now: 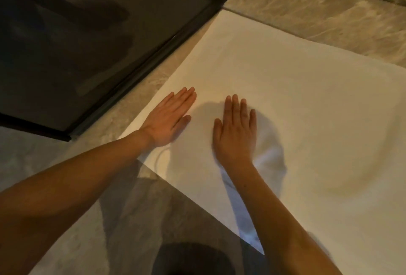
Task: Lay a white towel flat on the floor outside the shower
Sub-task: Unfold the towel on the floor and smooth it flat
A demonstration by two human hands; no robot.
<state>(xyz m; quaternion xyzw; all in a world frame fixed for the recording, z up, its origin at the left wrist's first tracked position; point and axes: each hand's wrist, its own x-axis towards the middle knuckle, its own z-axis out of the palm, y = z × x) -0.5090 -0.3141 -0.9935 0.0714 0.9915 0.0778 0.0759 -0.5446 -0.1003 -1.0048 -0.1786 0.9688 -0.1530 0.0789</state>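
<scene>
White terry cloth, the towel (296, 103), lay spread flat on the tiled floor (329, 15) just outside the shower, filling most of the right half of the view. Its far-left corner reached close to the dark frame of the shower door (140, 72), and its left edge ran alongside that frame with a narrow strip of bare tile between them. The far edge lay straight, with open tile and a dark grout line beyond it. The near edge crossed the view diagonally, and bare floor lay on the near-left side of it. The right side of the towel ran out of view.

The left hand (169, 119) rested palm down on the towel near its left edge, fingers straight and held together, gripping nothing. The right hand (236, 130) lay palm down just beside it, further onto the cloth, fingers straight and slightly apart, also gripping nothing. Soft shadows of both hands and arms fell on the cloth. A shallow curved ripple showed in the towel to the right of the right hand.
</scene>
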